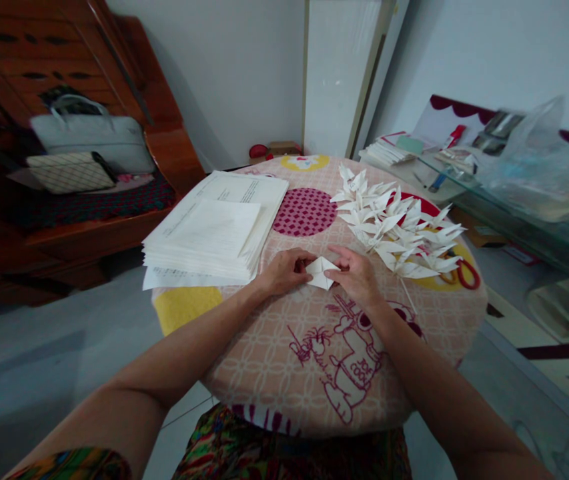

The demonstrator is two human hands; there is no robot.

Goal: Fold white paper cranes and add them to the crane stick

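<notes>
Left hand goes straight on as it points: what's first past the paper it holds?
Likely the right hand, gripping the opposite side of the folded paper that the left hand holds; depth is hard to judge from one view.

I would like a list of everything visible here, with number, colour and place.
table: one, pink cover, centre
paper pile: one, white, table's left
folded paper: one, white, between hands
folded shapes: many, white, table's right
scissors: one, red handle, table's right
bench: one, brown, left
handbag: one, grey, on bench
clutch: one, cream, before handbag
glass shelf: one, greenish, right
plastic bag: one, clear, on shelf
shelf items: several, mixed colours, blurred
tall panel: one, white, back
left hand: one, bare, paper's left side
right hand: one, bare, paper's right side
</notes>
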